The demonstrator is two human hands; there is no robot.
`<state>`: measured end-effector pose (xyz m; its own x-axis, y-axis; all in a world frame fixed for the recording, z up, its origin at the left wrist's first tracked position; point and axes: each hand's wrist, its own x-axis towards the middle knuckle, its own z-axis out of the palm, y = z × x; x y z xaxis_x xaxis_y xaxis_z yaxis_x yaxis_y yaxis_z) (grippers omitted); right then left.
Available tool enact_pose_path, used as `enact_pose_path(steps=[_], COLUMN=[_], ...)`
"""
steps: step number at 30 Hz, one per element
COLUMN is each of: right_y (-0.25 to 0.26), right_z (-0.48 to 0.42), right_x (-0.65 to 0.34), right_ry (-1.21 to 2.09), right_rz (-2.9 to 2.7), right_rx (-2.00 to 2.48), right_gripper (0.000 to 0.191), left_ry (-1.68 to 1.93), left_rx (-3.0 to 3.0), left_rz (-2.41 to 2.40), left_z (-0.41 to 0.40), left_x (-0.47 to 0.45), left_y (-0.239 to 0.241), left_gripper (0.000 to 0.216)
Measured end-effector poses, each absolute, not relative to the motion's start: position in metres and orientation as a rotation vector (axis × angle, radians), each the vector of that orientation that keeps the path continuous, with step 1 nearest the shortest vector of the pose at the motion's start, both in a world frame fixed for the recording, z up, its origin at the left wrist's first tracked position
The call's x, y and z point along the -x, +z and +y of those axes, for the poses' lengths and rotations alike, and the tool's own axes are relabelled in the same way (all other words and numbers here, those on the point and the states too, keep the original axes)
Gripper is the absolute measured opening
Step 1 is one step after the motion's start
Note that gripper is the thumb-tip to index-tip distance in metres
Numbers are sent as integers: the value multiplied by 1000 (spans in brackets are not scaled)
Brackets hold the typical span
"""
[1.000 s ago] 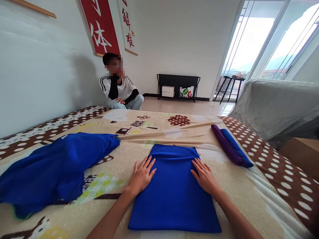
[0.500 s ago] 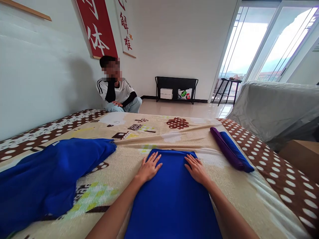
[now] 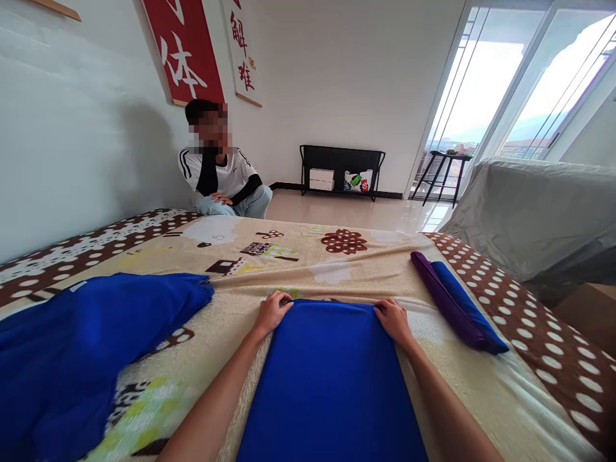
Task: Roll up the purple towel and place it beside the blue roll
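A smooth royal-blue folded cloth (image 3: 332, 378) lies lengthwise before me on the bed, its near end cut off by the bottom of the view. At its far left corner my left hand (image 3: 274, 313) is closed, thumb and fingers pinching the edge. My right hand (image 3: 393, 319) grips the far right corner in the same way, fingers curled over the border. Left of these lies a loose, crumpled blue cloth (image 3: 96, 340) with a small white tag. To the right rest a purple roll (image 3: 447, 308) and a blue roll (image 3: 469, 301), side by side.
A cream patterned blanket (image 3: 250, 282) with brown dotted borders covers the bed. Beyond its far edge a person (image 3: 224, 173) sits by the wall. Farther back stand a black rack (image 3: 341, 157) and a stool (image 3: 445, 167). Sheeted furniture (image 3: 539, 218) and a cardboard box (image 3: 587, 314) are at right.
My hands have gone from lying flat on the blue cloth to pinching its two far corners, farther apart. The far edge now looks straighter. The view has shifted slightly.
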<state>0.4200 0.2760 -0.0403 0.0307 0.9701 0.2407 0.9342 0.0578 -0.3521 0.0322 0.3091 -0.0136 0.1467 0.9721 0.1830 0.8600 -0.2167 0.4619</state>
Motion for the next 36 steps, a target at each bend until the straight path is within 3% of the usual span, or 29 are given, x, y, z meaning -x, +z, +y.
enact_pose_path(steps=[11,17,25,30,36], right_y=[-52,-28,-18,-26,-13], right_z=[287,271,240,233,199], right_x=[-421,-409,-331,-373,-401], right_ry=[61,-42,47,41,-82], right_rz=[-1850,-1855,-2290,-2147,-2064], right_rx=[1942,1941,1596,1830,1954], right_gripper=[31,32,48,55,56], left_ry=[631,671,460,427,461], left_rx=[-2117,-2230,-2622,-2501,-2592], left_rz=[1967,2012,1504,1830,1914], left_z=[326,305,260,263,223], left_x=[-38,-52,-113,-70,-68], left_y=[-26,-9,-10,-12,27], left_gripper=[33,35,50,53,52])
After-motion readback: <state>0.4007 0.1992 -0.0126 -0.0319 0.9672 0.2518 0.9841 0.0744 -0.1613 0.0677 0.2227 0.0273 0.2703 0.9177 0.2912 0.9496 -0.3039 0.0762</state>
